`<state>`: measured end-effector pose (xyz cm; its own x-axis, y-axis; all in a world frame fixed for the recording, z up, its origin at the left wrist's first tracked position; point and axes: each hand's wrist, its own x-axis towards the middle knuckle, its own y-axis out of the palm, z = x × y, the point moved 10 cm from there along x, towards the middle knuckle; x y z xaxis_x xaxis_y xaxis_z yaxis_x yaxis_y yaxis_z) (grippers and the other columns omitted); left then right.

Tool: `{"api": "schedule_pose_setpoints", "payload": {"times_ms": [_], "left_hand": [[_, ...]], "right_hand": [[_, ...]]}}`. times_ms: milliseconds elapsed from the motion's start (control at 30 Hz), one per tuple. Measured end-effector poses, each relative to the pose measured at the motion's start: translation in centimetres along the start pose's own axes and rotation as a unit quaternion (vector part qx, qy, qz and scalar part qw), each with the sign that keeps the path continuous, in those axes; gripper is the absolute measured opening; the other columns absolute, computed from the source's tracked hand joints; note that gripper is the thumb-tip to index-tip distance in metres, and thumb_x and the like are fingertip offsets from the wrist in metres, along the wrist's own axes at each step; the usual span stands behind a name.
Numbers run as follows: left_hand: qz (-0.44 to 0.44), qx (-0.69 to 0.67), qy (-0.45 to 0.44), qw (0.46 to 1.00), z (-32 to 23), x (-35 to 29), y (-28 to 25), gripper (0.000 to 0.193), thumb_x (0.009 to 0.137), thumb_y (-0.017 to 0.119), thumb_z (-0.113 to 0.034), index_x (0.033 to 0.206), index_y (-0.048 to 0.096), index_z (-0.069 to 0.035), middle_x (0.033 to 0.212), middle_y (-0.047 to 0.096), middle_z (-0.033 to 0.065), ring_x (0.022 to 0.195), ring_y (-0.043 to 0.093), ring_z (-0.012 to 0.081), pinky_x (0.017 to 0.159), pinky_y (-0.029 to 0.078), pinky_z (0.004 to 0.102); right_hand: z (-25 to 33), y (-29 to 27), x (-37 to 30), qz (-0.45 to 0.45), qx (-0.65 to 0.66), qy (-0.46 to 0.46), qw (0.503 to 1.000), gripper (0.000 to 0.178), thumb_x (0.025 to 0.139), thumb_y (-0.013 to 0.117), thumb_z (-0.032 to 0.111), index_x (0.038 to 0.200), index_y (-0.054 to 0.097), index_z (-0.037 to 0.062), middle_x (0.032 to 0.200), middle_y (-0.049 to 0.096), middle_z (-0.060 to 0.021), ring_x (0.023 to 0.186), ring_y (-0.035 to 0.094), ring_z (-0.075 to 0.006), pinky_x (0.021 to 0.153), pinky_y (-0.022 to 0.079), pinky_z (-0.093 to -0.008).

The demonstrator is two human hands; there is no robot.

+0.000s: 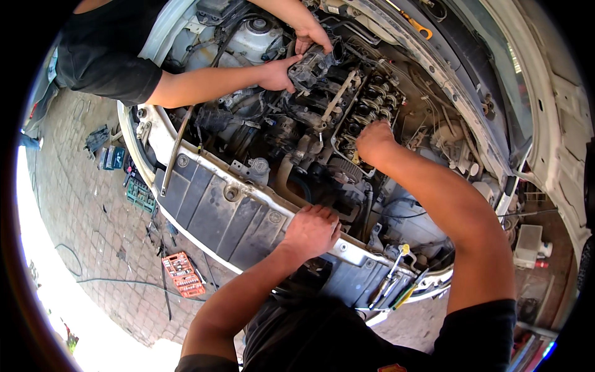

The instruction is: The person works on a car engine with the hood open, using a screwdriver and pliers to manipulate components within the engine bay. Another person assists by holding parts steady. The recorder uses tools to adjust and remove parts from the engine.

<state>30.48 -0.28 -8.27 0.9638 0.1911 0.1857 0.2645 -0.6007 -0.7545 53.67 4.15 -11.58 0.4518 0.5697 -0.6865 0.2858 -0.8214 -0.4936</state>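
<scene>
Wore black shirt (pixel 316 338), closest of all; rested left hand (pixel 312 230), slack and unclenched, on white front crossmember (pixel 344 247); had right hand (pixel 375 141) at exposed cylinder head (pixel 377 93), beyond crossmember, right of centre; could not tell grip

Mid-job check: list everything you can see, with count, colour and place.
Exposed metal engine: 1, grey-black, open car bay
Bulky engine part: 1, grey-black, upper centre
Co-worker's bare hands: 2, below black sleeve, on that part
Flat ribbed front panel: 1, grey, car front
Long thin bar: 1, brownish, across panel
Rectangular plastic socket case: 1, orange, paving left
Plastic tool case: 1, green, paving left
Slim hand tools: several, partly yellow, front edge right
Ring-ended tool: 1, orange-yellow, upper right
Smaller items: too unclear to count
Left hand: 1, bare, front edge
Right hand: 1, bare, at engine top
</scene>
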Motion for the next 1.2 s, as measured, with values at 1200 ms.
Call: {"api": "schedule_pose_setpoints", "payload": {"times_ms": [1200], "left_hand": [[0.028,0.043,0.012,0.999,-0.7,0.5,0.1,0.022,0.093,0.071,-0.026,0.091,0.076,-0.005,0.093,0.074,0.013,0.095,0.072,0.033,0.09,0.057,0.0471]], "right_hand": [[-14.5,6.1,-12.3,-0.094,0.193,0.268,0.939,0.031,0.092,0.072,0.016,0.118,0.082,0.0044,0.136,0.068,-0.0183,0.128,0.064,-0.0365,0.108,0.049,-0.0461]]}}
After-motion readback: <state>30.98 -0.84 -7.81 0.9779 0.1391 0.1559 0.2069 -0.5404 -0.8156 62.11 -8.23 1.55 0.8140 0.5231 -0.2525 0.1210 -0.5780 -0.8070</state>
